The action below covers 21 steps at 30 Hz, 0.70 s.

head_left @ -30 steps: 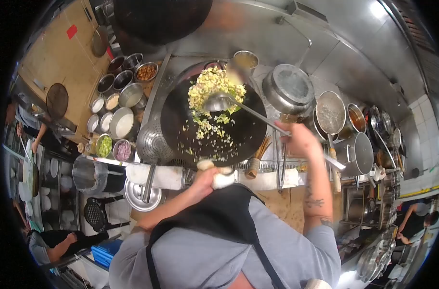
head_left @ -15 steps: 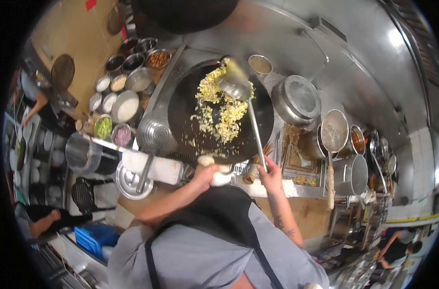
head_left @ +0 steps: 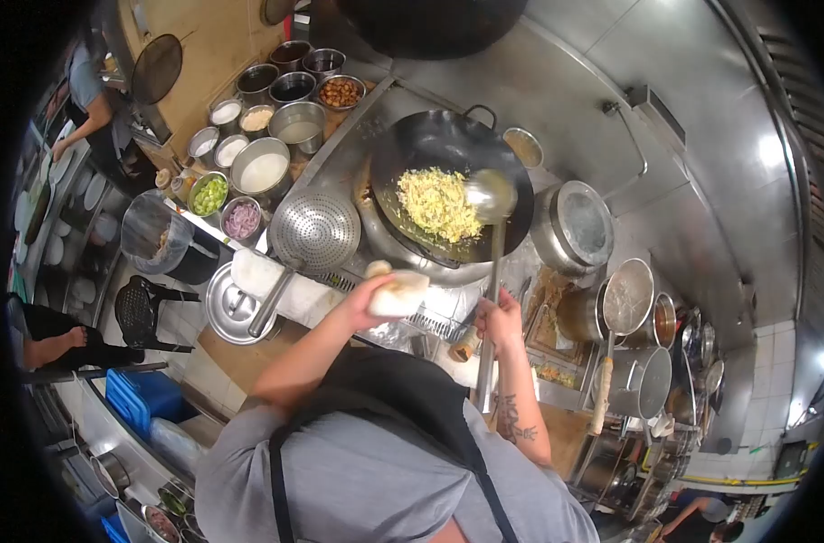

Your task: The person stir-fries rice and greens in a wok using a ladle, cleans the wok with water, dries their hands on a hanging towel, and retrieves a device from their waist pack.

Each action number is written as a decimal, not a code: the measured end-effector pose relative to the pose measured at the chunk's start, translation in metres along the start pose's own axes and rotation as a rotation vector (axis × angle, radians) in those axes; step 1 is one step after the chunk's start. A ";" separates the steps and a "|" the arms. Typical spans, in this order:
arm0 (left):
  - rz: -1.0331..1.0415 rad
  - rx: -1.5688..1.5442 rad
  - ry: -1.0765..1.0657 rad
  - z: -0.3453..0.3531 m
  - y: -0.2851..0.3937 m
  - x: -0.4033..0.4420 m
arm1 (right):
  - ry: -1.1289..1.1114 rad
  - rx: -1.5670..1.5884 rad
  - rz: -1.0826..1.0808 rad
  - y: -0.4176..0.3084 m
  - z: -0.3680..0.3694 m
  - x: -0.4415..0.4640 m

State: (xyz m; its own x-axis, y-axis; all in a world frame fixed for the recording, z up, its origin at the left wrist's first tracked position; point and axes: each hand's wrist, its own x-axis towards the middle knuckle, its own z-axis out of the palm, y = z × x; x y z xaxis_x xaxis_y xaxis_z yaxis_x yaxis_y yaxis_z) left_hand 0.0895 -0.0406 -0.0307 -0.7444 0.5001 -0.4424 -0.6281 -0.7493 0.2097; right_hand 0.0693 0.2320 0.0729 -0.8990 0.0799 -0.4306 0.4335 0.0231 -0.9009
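My left hand (head_left: 365, 305) is closed around a thick folded white cloth (head_left: 400, 295), close to the near rim of a black wok (head_left: 421, 140). I cannot tell whether the cloth touches the wok. Chopped yellow and white food, like egg fried rice (head_left: 435, 204), lies heaped in the wok. In my right hand (head_left: 502, 320) is the long handle of a steel ladle (head_left: 491, 197). The ladle's bowl is blurred and sits over the right side of the wok, beside the food. Beneath the wok, the stove's burner ring (head_left: 385, 242) shows at the near left.
On the left lie a perforated strainer (head_left: 316, 226) and several seasoning bowls, one with chopped red onion (head_left: 242, 219). To the right stand a lidded pot (head_left: 582, 222) and a wooden-handled sieve (head_left: 629, 294). Other people work at the far left (head_left: 95, 100) and lower right (head_left: 697, 516).
The wok has shifted on the burner, baring part of the ring. The food has gathered from a loose spread into one mound. My right hand has drawn the ladle lower; the camera view has turned.
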 end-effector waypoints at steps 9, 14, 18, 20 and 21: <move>0.205 -0.101 0.032 -0.057 -0.002 -0.101 | -0.231 0.009 -0.068 -0.053 0.009 -0.049; 0.272 0.215 0.020 -0.024 0.002 -0.085 | -0.269 0.126 0.202 -0.016 0.012 0.000; 0.269 0.267 0.115 0.019 -0.003 -0.045 | -0.034 -0.110 -0.050 -0.029 0.004 0.047; 0.224 0.192 0.129 0.040 0.002 -0.017 | -0.029 -0.154 -0.084 -0.052 -0.014 0.071; 0.190 0.151 0.103 0.045 0.006 -0.001 | -0.045 -0.318 -0.140 -0.065 -0.015 0.077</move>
State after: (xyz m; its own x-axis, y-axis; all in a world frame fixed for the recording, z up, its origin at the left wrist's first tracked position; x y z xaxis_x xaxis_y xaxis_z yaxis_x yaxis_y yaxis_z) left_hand 0.0762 -0.0256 0.0100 -0.8304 0.3039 -0.4670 -0.5113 -0.7485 0.4223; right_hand -0.0271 0.2516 0.0993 -0.9498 0.0100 -0.3127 0.2972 0.3403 -0.8921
